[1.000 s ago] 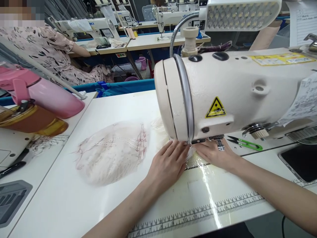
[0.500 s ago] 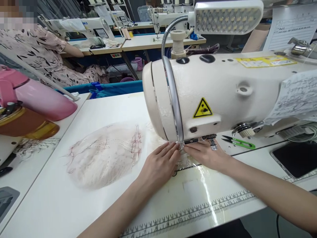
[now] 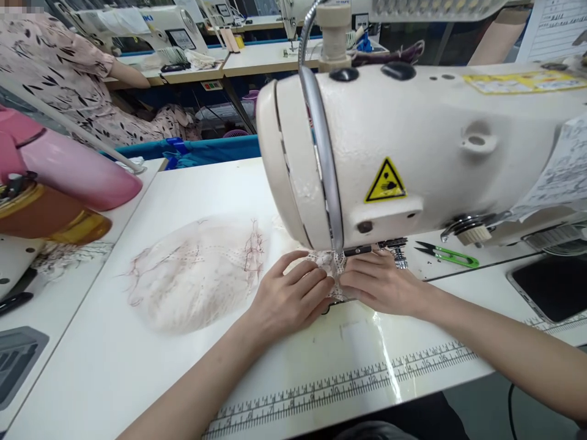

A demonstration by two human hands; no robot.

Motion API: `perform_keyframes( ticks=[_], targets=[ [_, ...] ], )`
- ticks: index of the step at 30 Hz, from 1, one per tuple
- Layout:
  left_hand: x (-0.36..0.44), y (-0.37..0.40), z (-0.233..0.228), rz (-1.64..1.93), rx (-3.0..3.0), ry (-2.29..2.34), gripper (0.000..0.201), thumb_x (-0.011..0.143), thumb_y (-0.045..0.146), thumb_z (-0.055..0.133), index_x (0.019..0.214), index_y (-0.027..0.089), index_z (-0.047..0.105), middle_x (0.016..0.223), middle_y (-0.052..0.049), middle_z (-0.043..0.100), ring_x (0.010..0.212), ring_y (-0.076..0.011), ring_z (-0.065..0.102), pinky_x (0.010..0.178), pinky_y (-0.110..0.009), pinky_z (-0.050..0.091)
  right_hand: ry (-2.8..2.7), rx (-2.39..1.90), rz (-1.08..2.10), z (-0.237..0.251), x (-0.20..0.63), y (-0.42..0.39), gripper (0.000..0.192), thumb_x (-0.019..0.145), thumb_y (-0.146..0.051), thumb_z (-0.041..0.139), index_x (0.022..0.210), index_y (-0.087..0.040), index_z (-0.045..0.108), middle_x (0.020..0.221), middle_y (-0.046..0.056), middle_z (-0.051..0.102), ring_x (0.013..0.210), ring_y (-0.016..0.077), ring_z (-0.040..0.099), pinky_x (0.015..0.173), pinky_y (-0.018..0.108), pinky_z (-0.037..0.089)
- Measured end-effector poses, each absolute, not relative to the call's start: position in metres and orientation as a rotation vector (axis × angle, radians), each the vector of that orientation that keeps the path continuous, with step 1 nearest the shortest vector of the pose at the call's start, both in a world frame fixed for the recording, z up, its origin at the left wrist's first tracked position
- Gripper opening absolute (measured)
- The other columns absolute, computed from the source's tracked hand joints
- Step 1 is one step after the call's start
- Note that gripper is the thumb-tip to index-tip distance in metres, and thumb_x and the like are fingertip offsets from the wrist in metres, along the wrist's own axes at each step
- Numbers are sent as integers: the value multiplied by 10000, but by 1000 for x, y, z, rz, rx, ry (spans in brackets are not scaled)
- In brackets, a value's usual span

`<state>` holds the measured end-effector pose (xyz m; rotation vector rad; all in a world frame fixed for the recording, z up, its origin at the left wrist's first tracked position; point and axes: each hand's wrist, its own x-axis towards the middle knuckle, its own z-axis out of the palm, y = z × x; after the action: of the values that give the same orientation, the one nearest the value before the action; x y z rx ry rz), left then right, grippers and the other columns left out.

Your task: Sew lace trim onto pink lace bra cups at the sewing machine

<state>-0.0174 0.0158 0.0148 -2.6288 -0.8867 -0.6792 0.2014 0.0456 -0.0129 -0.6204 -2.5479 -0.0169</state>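
My left hand (image 3: 296,292) is beside the needle area of a cream sewing machine (image 3: 403,140), its fingers bent and closed on white lace fabric (image 3: 324,260). Close on the other side of the needle, my right hand (image 3: 383,282) pinches the same lace from the right, fingers drawn together below the machine head. The machine head hides part of the lace and of my right fingertips. Left of my hands, a sheer pale piece with reddish threads (image 3: 197,275) lies spread on the white table (image 3: 110,366).
Green thread snips (image 3: 454,255) and a dark phone (image 3: 548,287) lie to the right. A pink bottle (image 3: 87,168) and an amber container (image 3: 59,214) stand at left. A ruler strip (image 3: 343,388) runs along the front edge. A person (image 3: 59,67) sits beyond.
My left fingers have gone from stretched flat to bent, and my right fingers have curled in. More lace shows between the hands. The view has shifted, bringing the machine head higher and closer.
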Motion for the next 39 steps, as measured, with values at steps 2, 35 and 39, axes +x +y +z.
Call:
perform_keyframes(
  ticks=[2, 35, 39],
  targets=[
    [-17, 16, 15, -701, -2609, -892, 98, 837, 252, 589, 888, 171, 608, 797, 1, 691, 739, -153, 621, 815, -364, 489, -2550, -600, 16, -12, 204, 44, 185, 830, -73, 461, 908, -217, 547, 875, -26, 622, 843, 116, 556, 840, 290, 370],
    [-13, 7, 18, -670, -2657, -649, 89, 828, 104, 577, 785, 175, 611, 803, -1, 689, 800, -141, 638, 834, -323, 548, -2489, -354, 78, -4, 205, 43, 95, 872, -162, 558, 881, -217, 634, 851, -39, 693, 868, 114, 613, 892, 322, 492],
    [-12, 11, 11, -611, -2811, -902, 213, 860, 166, 486, 1034, 97, 586, 1134, -126, 652, 1125, -239, 578, 924, -384, 529, -2525, -341, 48, -9, 205, 44, 131, 869, -125, 541, 888, -205, 642, 858, -32, 687, 881, 106, 609, 913, 325, 494]
  ],
)
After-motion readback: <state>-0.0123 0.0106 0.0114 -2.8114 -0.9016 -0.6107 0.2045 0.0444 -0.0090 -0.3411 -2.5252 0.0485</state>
